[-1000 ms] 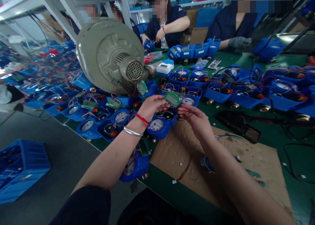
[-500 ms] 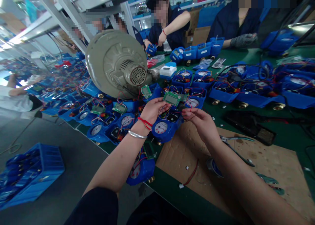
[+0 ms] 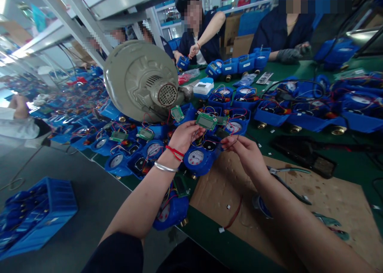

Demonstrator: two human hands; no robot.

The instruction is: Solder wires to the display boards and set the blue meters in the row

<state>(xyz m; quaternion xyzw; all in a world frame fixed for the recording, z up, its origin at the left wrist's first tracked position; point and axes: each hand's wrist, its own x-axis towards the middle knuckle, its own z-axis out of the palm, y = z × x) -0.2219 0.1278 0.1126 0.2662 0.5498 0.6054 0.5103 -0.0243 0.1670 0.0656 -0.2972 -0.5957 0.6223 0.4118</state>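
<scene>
My left hand [image 3: 188, 135] pinches the left edge of a green circuit board [image 3: 206, 121] with a grey display, tilted above a blue water meter [image 3: 196, 157]. Thin coloured wires run down from the board toward the meter's open housing. To the right, my right hand [image 3: 239, 145] is closed, thumb and fingertips together on thin dark wires [image 3: 223, 142]. Below my left wrist another blue meter [image 3: 171, 213] stands at the table edge, with its own circuit board [image 3: 181, 185] sticking up.
A large grey blower [image 3: 140, 81] stands behind the meters. Cardboard [image 3: 287, 205] at right carries pliers [image 3: 289, 181] and a roll [image 3: 261, 205]. A black tray [image 3: 305, 157] lies beyond. Blue crate [image 3: 61, 209] on the floor; co-workers [image 3: 206, 38] sit across the table.
The circuit board has shifted slightly left and down with my left hand. My right hand has lowered a little, still closed on the wires. The whole view has shifted slightly.
</scene>
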